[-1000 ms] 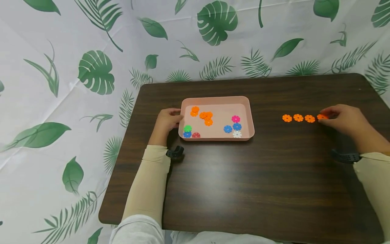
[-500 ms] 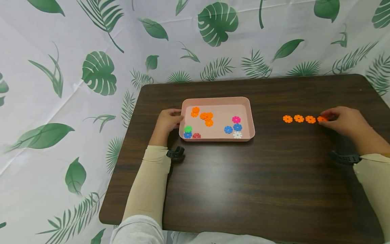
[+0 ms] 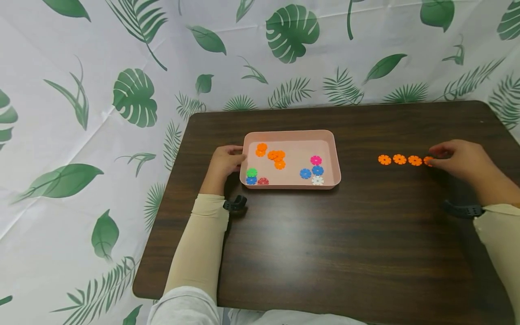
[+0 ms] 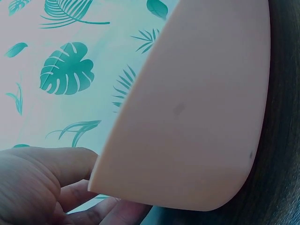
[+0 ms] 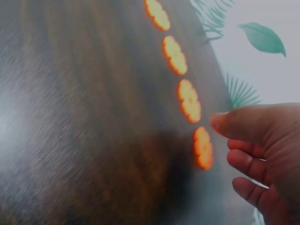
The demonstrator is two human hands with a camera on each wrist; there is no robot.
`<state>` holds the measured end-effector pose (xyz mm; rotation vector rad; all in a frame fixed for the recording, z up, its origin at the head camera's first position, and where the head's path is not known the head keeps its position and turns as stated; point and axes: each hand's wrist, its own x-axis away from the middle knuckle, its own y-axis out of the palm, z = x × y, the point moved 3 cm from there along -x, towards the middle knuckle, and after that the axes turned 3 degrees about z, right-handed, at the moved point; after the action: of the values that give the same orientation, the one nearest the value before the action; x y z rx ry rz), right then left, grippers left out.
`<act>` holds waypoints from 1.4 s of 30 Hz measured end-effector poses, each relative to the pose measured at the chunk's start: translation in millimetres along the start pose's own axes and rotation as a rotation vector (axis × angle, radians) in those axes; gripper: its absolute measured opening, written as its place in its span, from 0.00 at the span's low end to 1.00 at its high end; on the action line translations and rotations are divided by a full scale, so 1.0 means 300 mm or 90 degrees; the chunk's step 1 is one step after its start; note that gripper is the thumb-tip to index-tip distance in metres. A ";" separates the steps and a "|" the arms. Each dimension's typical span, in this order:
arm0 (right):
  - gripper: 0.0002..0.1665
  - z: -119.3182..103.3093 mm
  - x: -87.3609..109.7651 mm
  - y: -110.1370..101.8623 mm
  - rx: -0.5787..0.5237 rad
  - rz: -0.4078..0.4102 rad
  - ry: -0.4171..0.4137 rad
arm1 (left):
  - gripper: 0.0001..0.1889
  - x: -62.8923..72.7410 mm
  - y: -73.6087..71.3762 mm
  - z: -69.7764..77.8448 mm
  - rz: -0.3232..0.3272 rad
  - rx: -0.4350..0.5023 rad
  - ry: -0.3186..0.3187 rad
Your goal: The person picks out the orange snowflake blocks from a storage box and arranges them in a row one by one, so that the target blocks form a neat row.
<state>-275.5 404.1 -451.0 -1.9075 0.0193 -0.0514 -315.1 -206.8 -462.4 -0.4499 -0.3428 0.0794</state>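
Observation:
The pink tray [image 3: 290, 186] lies on the dark table, and my left hand [image 3: 224, 161] holds its left end. In the left wrist view the tray's wall [image 4: 197, 103] fills much of the frame, with thumb and fingers at its corner; some fingertips are hidden behind it. Far to the right, my right hand [image 3: 463, 158] hovers by the end of a row of orange flower-shaped discs [image 3: 399, 159]. The right wrist view shows the end disc [image 5: 203, 148] flat on the table, apart from the thumb and loosely bent fingers.
Inside the tray are several orange discs [image 3: 279, 164], blue ones [image 3: 305, 173], a green one [image 3: 252, 172], a red one [image 3: 263, 181], a pink one [image 3: 316, 160] and a white one [image 3: 318, 180]. A leaf-patterned cloth [image 3: 243, 45] stands behind the table [image 3: 325, 253].
My right hand has let go of the end orange disc and lifted slightly off it. My left hand stays on the tray. The head view has shifted slightly.

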 end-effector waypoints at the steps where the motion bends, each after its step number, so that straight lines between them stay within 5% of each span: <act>1: 0.29 -0.007 -0.002 -0.005 -0.002 0.001 0.002 | 0.22 0.000 0.000 0.001 0.001 -0.002 -0.002; 10: 0.33 -0.128 -0.054 -0.059 -0.029 -0.010 -0.040 | 0.22 -0.002 0.000 0.004 0.004 -0.003 -0.006; 19: 0.27 -0.407 -0.152 -0.072 -0.055 -0.004 -0.159 | 0.22 -0.002 -0.004 0.001 0.005 -0.006 -0.007; 30: 0.24 -0.809 -0.240 0.027 -0.095 -0.017 -0.278 | 0.22 -0.005 -0.001 0.004 0.009 -0.007 -0.002; 42: 0.21 -1.091 -0.277 0.211 -0.154 -0.080 -0.329 | 0.22 -0.018 -0.002 0.000 0.003 -0.005 0.012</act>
<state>-372.5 77.7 -404.8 -2.1088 -0.4618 0.3751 -320.2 -208.3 -463.9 -0.4596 -0.3240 0.0781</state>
